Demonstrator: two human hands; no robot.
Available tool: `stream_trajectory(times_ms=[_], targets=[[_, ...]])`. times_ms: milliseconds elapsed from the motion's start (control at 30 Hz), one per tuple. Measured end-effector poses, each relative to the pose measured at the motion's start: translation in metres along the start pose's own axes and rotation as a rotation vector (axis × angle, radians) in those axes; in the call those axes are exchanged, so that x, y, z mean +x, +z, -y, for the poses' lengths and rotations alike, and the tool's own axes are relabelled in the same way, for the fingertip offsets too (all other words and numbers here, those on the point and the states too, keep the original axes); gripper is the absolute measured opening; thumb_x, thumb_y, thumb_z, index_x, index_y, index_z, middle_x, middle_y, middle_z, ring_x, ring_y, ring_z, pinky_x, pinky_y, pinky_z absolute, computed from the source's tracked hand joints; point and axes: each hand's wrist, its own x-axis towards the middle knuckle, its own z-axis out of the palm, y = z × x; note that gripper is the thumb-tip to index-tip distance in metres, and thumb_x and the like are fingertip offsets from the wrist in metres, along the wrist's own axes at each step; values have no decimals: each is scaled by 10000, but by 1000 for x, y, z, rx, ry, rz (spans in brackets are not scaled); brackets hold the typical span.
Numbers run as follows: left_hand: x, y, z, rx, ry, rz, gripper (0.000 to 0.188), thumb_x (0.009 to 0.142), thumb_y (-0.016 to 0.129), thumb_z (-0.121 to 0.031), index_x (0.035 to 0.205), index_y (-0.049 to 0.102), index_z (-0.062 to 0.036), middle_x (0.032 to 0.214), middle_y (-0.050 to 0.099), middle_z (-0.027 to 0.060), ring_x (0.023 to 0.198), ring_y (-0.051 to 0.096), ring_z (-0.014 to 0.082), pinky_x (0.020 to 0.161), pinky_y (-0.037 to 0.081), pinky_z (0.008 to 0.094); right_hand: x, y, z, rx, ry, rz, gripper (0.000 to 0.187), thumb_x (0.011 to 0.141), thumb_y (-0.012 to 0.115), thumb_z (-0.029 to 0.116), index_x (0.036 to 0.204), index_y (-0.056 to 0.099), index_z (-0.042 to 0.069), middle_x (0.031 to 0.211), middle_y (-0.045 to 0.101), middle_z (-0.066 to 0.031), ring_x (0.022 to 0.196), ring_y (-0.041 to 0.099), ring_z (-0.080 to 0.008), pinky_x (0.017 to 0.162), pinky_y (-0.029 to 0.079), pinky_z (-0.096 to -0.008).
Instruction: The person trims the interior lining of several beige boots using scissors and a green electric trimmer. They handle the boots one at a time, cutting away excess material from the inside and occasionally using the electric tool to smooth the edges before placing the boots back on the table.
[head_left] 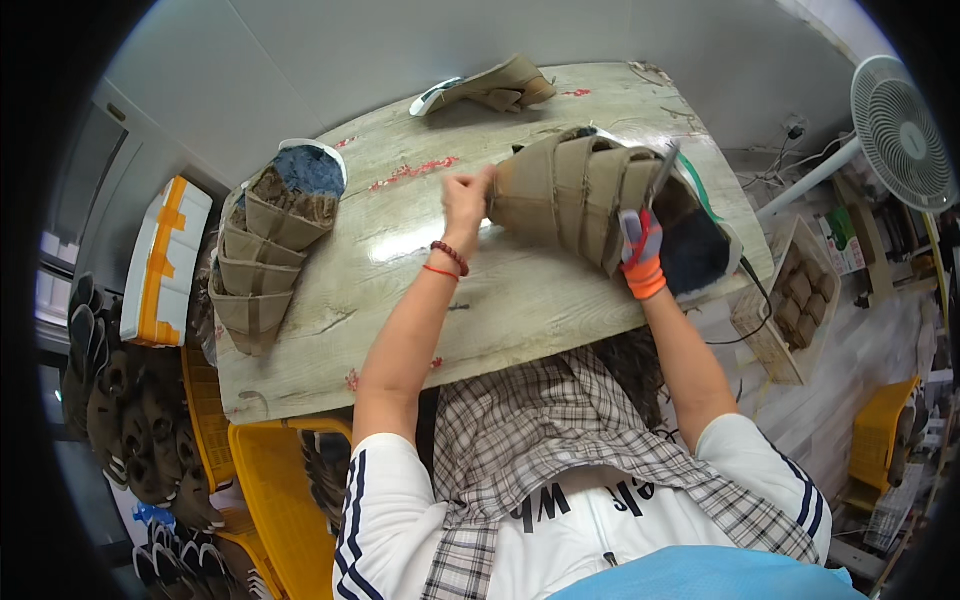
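Observation:
A nested stack of brown fabric shoe uppers (570,190) with dark blue fleecy lining lies on its side, at the right of the table. My left hand (466,208), bare, has its fingers closed at the narrow left end of the stack. At the wide end is my right hand (641,255), in a grey glove with an orange cuff. It grips red-handled scissors (663,172), blades pointing up, against the stack's side; part of its fingers is hidden. Another nested stack of uppers (262,262) sits at the left. One more upper (505,88) lies at the far edge.
The wooden-topped table (400,330) bears red tape scraps. Yellow crates (285,500) and a white-and-orange box (165,265) stand at the left, near hanging brown uppers (135,430). On the right are a white fan (905,135), a bin of brown pieces (800,300) and a black cable (765,295).

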Motion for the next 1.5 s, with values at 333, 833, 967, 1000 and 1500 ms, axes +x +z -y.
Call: stream_trajectory(times_ms=[333,833,967,1000,1500], targets=[[153,54,-104,62,298,347,634,831,604,-245,1347,324,-4,1221,518,176,715,643,235,703,507,313,-16,-5,-44,386,-128,-108,304,938,468,260,1149,530,50,999,619,-29,917,592,-130,829,507,-305],[-37,-218,-85,121,713,141,255,921,446,-119,697,414,-3,763,408,9,688,361,89,640,311,220,-3,-18,9,443,107,-44,172,951,463,153,783,480,123,690,414,45,631,419,-50,578,398,-210],[-161,-264,-85,218,545,428,323,872,430,-221,632,332,-28,772,375,84,705,333,151,678,268,253,-15,-55,7,268,14,11,112,940,502,178,880,550,97,733,529,22,623,490,-63,559,416,-214],[-188,-268,-77,201,489,499,367,846,443,-283,605,322,-35,769,383,93,700,330,164,670,261,262,-21,-56,18,207,28,-16,106,934,515,177,903,563,88,738,550,17,621,508,-67,554,423,-215],[-310,-238,92,-428,-144,304,337,952,379,-244,1145,515,-3,1155,561,125,1033,552,178,907,447,304,-182,41,161,-603,-377,966,264,695,715,262,886,597,123,840,597,-51,799,587,-246,677,490,-349]])
